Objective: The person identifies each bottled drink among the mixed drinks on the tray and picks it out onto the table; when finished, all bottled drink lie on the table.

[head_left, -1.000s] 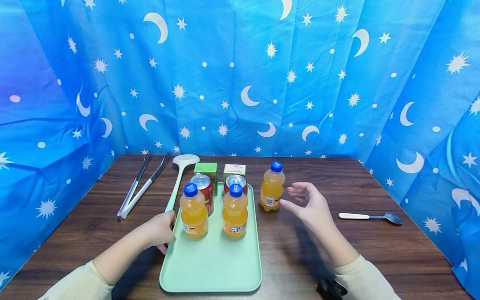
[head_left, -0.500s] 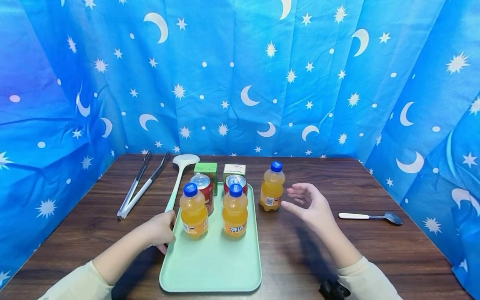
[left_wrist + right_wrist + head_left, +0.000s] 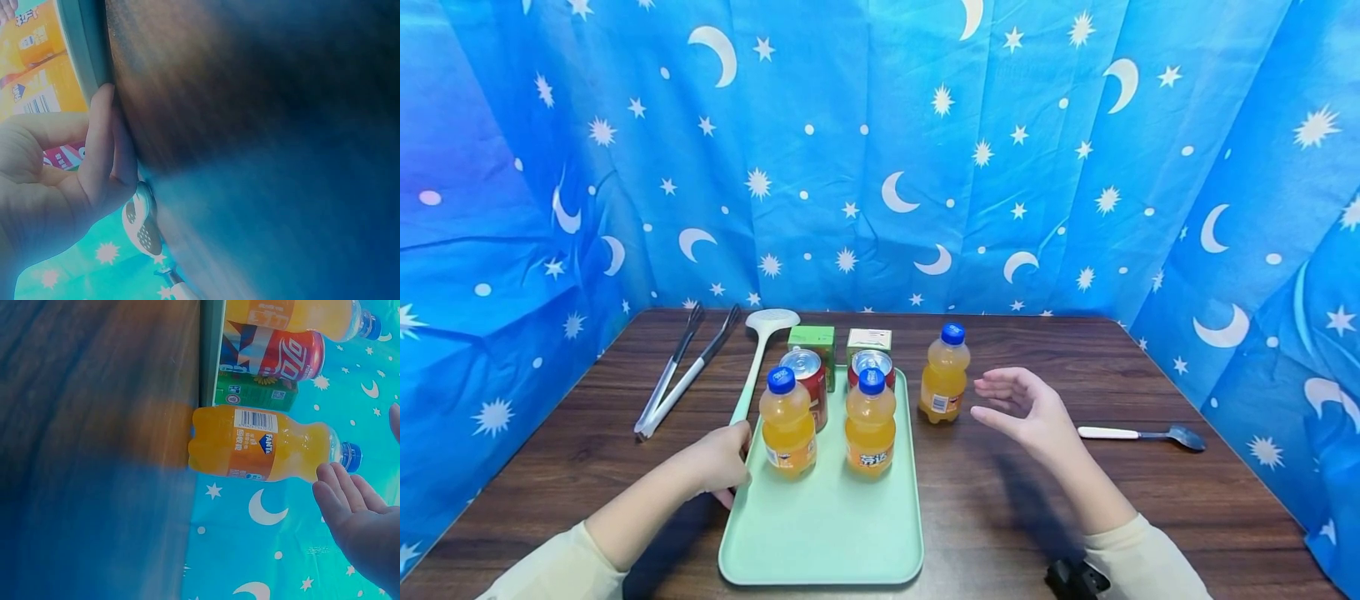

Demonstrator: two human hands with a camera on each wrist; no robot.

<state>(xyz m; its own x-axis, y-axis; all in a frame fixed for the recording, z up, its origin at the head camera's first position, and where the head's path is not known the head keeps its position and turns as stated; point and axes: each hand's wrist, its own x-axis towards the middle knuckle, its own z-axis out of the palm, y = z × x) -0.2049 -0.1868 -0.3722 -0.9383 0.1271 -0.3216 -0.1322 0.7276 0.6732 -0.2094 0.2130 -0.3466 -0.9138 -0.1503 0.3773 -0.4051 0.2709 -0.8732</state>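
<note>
My left hand (image 3: 726, 458) grips the left edge of a pale green tray (image 3: 823, 537), thumb and fingers around its rim in the left wrist view. Two orange soda bottles with blue caps, a left one (image 3: 787, 437) and a right one (image 3: 870, 425), stand upright on the tray. Behind them are two red soda cans, the left can (image 3: 816, 392) and the right can (image 3: 872, 360). A third orange soda bottle (image 3: 944, 379) stands on the table just right of the tray. Beside it my right hand (image 3: 1033, 417) holds nothing, fingers spread from the thumb and apart from the bottle.
A green box (image 3: 820, 335) and a whitish-topped box (image 3: 870, 337) stand behind the cans. Left of the tray lie a pale slotted skimmer (image 3: 762, 350) and metal tongs (image 3: 681, 387). A white-handled spoon (image 3: 1138, 433) lies at the right. A blue curtain (image 3: 880, 150) surrounds the table.
My right hand has drawn slightly back to the right, its thumb now farther from the bottle. My left hand, the tray and the bottles have stayed in place.
</note>
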